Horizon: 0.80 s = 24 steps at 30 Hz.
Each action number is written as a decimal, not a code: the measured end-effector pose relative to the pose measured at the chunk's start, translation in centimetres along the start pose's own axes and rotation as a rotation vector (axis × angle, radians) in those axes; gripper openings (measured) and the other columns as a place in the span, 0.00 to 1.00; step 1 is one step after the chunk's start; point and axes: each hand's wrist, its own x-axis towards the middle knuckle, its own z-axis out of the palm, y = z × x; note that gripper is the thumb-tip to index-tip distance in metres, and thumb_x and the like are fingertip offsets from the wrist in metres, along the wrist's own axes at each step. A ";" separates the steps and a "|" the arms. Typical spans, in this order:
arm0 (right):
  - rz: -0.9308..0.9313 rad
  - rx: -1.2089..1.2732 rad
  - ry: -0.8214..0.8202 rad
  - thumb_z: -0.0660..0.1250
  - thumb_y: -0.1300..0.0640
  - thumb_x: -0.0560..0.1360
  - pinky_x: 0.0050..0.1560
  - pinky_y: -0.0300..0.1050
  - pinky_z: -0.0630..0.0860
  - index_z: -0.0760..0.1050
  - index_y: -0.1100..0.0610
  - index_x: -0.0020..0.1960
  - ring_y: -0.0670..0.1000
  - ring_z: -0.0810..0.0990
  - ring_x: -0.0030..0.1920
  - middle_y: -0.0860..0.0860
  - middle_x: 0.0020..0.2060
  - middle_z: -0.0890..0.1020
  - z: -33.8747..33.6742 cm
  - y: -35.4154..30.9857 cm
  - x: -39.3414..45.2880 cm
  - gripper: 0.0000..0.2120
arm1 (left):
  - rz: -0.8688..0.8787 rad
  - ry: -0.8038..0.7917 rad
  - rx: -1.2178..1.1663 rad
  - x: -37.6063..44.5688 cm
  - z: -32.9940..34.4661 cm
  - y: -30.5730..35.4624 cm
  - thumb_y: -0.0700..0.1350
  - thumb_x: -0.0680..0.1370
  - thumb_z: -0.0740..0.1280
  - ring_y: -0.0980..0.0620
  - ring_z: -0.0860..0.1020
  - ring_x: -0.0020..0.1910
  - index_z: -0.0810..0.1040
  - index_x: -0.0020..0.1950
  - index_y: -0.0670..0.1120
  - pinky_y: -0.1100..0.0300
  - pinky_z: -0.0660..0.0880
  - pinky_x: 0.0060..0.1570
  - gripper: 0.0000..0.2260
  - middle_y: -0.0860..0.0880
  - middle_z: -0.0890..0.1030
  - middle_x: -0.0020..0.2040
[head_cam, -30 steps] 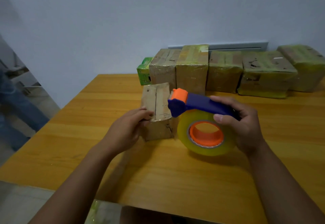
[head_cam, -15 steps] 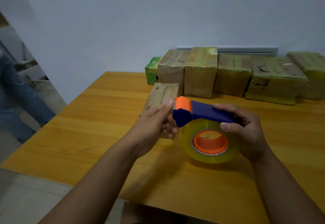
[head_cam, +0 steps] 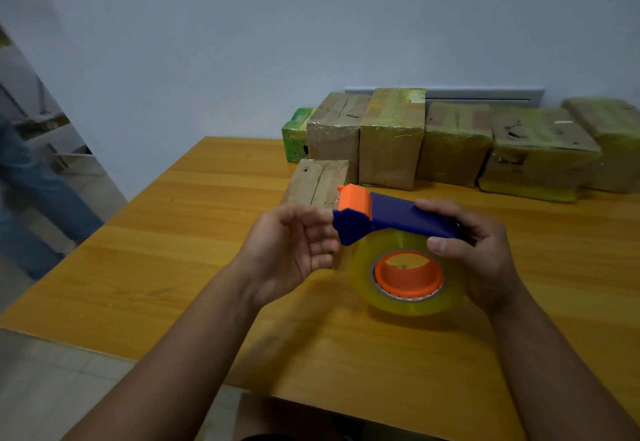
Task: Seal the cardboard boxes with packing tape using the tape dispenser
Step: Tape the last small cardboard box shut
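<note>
Here, a wooden surface [head_cam: 173,233] is carrying a row of taped boxes [head_cam: 450,143] along its far edge and one small cardboard box [head_cam: 317,181] nearer. The right hand [head_cam: 481,253] is gripping the tape dispenser [head_cam: 398,215] by its stiff blue handle, fingers [head_cam: 440,207] curled over it; the left hand [head_cam: 294,250], fingers loosely spread, is reaching toward its orange head. The tool is likely light, its tape sticky.

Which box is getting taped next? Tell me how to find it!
Look at the wooden table, then the row of boxes along the wall. One small cardboard box sits alone in front of that row, just behind the left hand. Its top is bare cardboard, not shiny tape.
</note>
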 end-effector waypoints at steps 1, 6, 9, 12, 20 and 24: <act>0.002 -0.012 -0.001 0.71 0.50 0.63 0.47 0.44 0.79 0.82 0.42 0.55 0.54 0.80 0.54 0.50 0.54 0.81 0.0 -0.1 0.0 0.20 | -0.020 0.001 0.000 0.0 -0.1 0.3 0.47 0.76 0.58 0.49 0.77 0.33 0.83 0.40 0.40 0.61 0.74 0.31 0.17 0.43 0.79 0.37; -0.026 -0.093 -0.019 0.71 0.47 0.64 0.46 0.40 0.78 0.81 0.42 0.56 0.51 0.79 0.54 0.47 0.54 0.81 0.3 -0.1 -0.1 0.20 | -0.098 0.057 0.172 -0.1 -0.4 1.3 0.41 0.78 0.60 0.51 0.78 0.31 0.80 0.31 0.44 0.63 0.78 0.32 0.16 0.46 0.78 0.31; -0.043 -0.117 -0.029 0.71 0.47 0.64 0.47 0.39 0.77 0.81 0.42 0.57 0.51 0.79 0.55 0.46 0.54 0.81 0.5 -0.1 -0.2 0.20 | -0.154 0.074 0.213 0.1 -0.7 1.6 0.37 0.77 0.60 0.52 0.78 0.31 0.77 0.39 0.40 0.63 0.79 0.31 0.10 0.46 0.77 0.30; -0.064 -0.169 -0.053 0.71 0.47 0.65 0.48 0.36 0.76 0.79 0.43 0.58 0.48 0.78 0.57 0.43 0.54 0.80 0.8 -0.2 -0.3 0.21 | -0.151 0.075 0.312 0.3 -1.4 2.1 0.36 0.80 0.61 0.54 0.77 0.29 0.76 0.50 0.36 0.64 0.78 0.29 0.05 0.45 0.78 0.32; -0.141 -0.375 -0.162 0.71 0.44 0.68 0.47 0.32 0.74 0.77 0.44 0.62 0.46 0.76 0.59 0.43 0.56 0.78 0.4 -2.0 0.2 0.23 | 0.089 0.318 0.875 -0.5 -3.1 6.7 0.40 0.79 0.66 0.55 0.77 0.32 0.81 0.44 0.39 0.62 0.76 0.35 0.07 0.46 0.80 0.34; -0.083 -0.485 -0.178 0.69 0.32 0.66 0.46 0.37 0.75 0.76 0.39 0.61 0.47 0.76 0.57 0.41 0.55 0.78 -2.4 -3.3 0.6 0.25 | 0.126 0.445 0.864 -1.4 -6.3 8.2 0.40 0.78 0.67 0.53 0.75 0.33 0.81 0.46 0.37 0.62 0.75 0.34 0.07 0.46 0.78 0.35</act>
